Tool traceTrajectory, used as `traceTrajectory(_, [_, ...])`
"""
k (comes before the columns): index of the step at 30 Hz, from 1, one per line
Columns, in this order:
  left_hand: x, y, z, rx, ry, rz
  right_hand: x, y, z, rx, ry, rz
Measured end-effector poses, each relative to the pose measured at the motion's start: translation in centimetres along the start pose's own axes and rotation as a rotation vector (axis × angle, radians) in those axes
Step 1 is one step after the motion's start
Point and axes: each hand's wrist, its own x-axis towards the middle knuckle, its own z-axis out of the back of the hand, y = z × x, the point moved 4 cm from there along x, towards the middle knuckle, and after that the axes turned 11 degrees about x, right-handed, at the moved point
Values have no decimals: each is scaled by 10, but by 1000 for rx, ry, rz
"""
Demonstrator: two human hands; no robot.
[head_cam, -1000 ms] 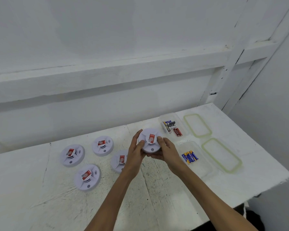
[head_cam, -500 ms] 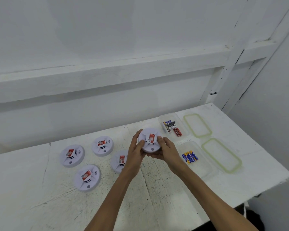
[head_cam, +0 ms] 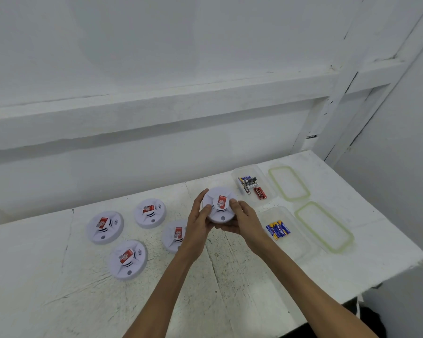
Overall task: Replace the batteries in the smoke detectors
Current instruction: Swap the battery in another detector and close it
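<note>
There are five round white plastic smoke detectors (head_cam: 219,208) with red labels, two clear rectangular plastic tubs (head_cam: 300,251), two clear flat lids (head_cam: 288,182) with green rims, three or four blue-and-yellow batteries (head_cam: 278,230), about three red batteries (head_cam: 259,193), and a few dark batteries (head_cam: 248,181) too jumbled to count.

The white table (head_cam: 254,289) carries four detectors (head_cam: 105,227) (head_cam: 150,212) (head_cam: 128,259) (head_cam: 175,236) at left and, at right, two clear tubs (head_cam: 237,172) (head_cam: 300,247), each with a green-rimmed lid (head_cam: 289,183) (head_cam: 324,226) lying flat just beside it.
</note>
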Motion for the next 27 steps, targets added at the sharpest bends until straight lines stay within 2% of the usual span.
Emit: traceTrajectory(27, [0,0,4,1,12,-26,-1,1,-4,6,21,7])
